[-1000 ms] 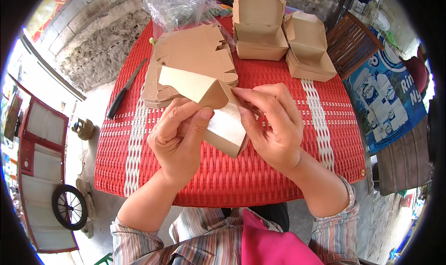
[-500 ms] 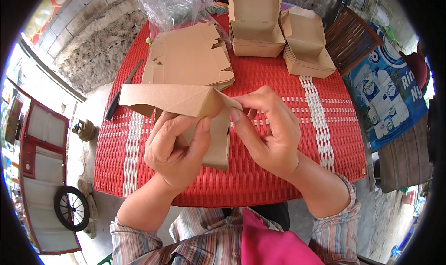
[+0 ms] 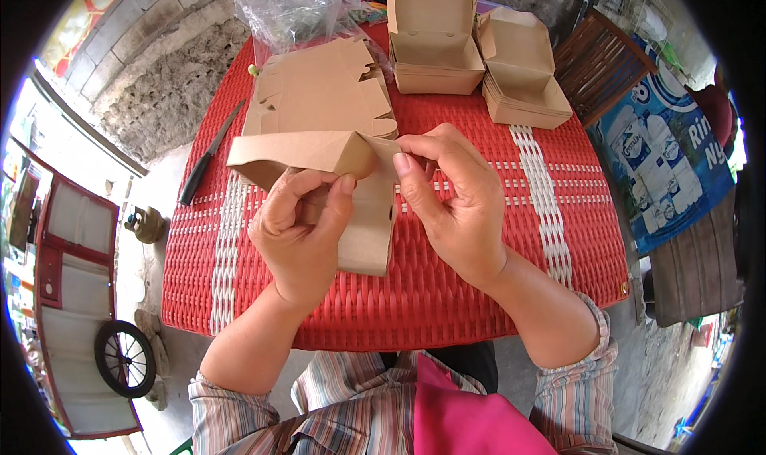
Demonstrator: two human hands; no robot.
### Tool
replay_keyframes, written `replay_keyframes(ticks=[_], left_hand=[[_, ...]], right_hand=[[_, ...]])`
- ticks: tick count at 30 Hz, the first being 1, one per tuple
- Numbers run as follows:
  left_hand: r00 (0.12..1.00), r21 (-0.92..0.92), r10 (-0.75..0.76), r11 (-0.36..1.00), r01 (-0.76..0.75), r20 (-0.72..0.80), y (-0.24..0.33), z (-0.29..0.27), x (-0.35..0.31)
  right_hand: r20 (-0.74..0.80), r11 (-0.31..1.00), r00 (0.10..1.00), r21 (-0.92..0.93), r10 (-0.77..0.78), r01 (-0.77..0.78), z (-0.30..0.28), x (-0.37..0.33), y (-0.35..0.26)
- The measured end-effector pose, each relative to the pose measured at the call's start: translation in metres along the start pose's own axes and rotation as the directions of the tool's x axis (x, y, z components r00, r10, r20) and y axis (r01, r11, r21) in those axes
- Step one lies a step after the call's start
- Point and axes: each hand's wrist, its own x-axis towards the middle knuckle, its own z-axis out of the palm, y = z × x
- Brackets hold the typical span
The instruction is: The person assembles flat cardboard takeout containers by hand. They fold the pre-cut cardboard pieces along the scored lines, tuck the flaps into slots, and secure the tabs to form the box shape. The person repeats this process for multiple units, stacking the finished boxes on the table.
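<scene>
On the left of the red bench (image 3: 447, 321) lies a knife (image 3: 205, 166), then a pile of flat card (image 3: 319, 92). The left hand (image 3: 295, 235) has its thumb and fingers pinched on a bent brown card (image 3: 299, 146), up in the air over the bench. It should grip softly, so the wall does not get squashed. The right hand (image 3: 459, 203) has thumb and first finger pinched on the corner flap (image 3: 381, 146). Best to bend just on the line, slowly, so it does not rip. Back on the right sit open boxes (image 3: 439, 81).

One held carton (image 3: 299, 150), two hands (image 3: 297, 225) (image 3: 459, 195), one knife (image 3: 211, 155)
</scene>
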Motion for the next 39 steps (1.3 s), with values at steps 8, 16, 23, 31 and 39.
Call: replay_keyframes(ticks=[8,16,23,31,39], left_hand=[[0.998,0.029,0.050,0.998,-0.051,0.033,-0.002,-0.002,-0.001],[0.986,-0.292,-0.103,0.947,0.137,0.128,-0.004,0.002,-0.002],[0.985,-0.245,-0.091,0.961,0.126,0.150,-0.003,0.003,-0.003],[0.992,0.068,0.042,0.996,-0.050,0.115,-0.008,0.002,-0.007],[0.988,-0.539,-0.106,0.829,0.152,0.115,0.006,0.005,0.003]], right_hand=[[0.033,0.998,0.999,0.050,-0.030,0.028,-0.002,0.000,0.000],[0.063,0.996,0.998,0.088,0.004,-0.009,-0.002,0.002,0.000],[0.083,0.999,0.996,0.032,0.015,-0.018,-0.003,0.002,-0.005],[0.059,0.997,0.996,-0.013,-0.071,0.072,0.002,-0.001,-0.004],[0.062,0.998,0.998,0.063,-0.033,0.029,-0.002,-0.001,-0.007]])
